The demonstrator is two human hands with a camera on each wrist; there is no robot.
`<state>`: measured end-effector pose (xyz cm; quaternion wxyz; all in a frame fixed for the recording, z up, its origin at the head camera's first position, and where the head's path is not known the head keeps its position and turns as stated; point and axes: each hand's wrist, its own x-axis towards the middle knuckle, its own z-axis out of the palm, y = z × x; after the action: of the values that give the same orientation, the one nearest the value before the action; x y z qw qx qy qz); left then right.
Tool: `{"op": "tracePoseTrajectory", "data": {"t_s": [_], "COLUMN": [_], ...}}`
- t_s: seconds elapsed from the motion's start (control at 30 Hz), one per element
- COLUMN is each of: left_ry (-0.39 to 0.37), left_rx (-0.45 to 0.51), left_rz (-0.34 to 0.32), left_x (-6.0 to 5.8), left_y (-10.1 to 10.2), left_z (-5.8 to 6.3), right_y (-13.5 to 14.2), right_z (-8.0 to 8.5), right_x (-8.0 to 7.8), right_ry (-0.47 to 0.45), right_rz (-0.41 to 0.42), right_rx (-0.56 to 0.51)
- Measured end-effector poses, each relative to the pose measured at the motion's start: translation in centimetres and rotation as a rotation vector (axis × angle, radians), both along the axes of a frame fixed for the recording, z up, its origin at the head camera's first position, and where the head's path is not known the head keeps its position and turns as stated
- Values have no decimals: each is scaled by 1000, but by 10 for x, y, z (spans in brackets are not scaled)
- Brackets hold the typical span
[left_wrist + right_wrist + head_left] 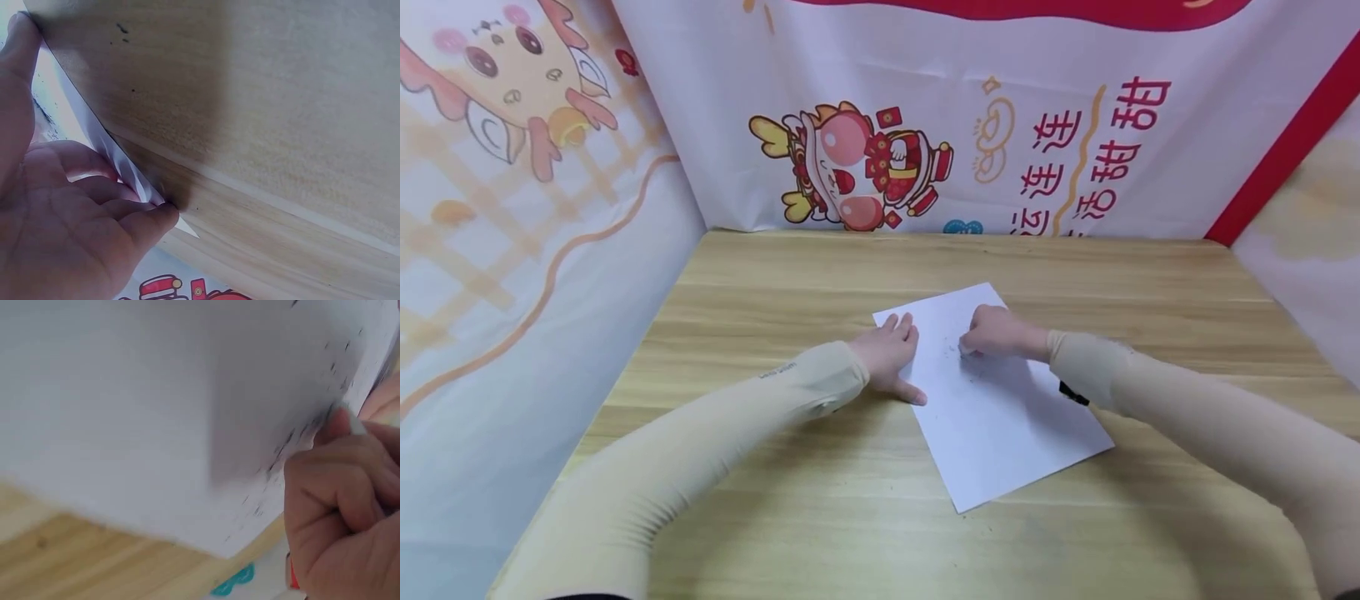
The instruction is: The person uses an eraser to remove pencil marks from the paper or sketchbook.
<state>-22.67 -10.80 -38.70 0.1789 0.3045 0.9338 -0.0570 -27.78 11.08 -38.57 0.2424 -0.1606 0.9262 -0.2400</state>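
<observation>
A white sheet of paper [992,425] lies slanted on the wooden table. My left hand [891,354] presses on its left edge, fingers spread; in the left wrist view the fingertips [164,215] and thumb lie along that edge. My right hand [996,332] is over the sheet's upper part, its fingers curled round a small white eraser [357,426]. Most of the eraser is hidden by the fingers. Its tip is down at the paper, among dark smudges and crumbs [284,447]. Beyond it, part of the left hand shows in the right wrist view.
The wooden table [775,292] reaches back to a printed cloth backdrop [700,100]. A small black item [1073,392] shows below the right sleeve, by the paper's right edge. Dark crumbs [122,29] lie on the wood near the left hand.
</observation>
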Motion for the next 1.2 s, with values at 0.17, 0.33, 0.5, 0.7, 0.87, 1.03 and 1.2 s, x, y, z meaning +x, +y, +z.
{"op": "tracePoseTrajectory", "data": {"t_s": [0.17,0.33,0.5,0.7,0.87,1.03,1.2], "left_ry": [-16,-52,-80,-83,-75,-75,-89], "left_rx": [29,28,39,40,30,24,44], "left_rz": [-7,-13,-4,-16,-14,-3,-7], "left_x": [-1,-5,-7,-7,-7,-7,-5], "left_y": [-2,-7,-9,-6,-6,-6,-5], "left_z": [2,2,5,4,3,5,3], "right_y": [22,39,49,59,62,63,60], "right_z": [6,12,15,16,17,17,17], "right_x": [-5,-3,1,7,10,14,23], "right_ry": [29,83,106,11,4,28,26], "right_rz": [-56,-63,-84,-206,-227,-187,-188], "right_rx": [-45,-41,-135,-294,-314,-301,-316]}}
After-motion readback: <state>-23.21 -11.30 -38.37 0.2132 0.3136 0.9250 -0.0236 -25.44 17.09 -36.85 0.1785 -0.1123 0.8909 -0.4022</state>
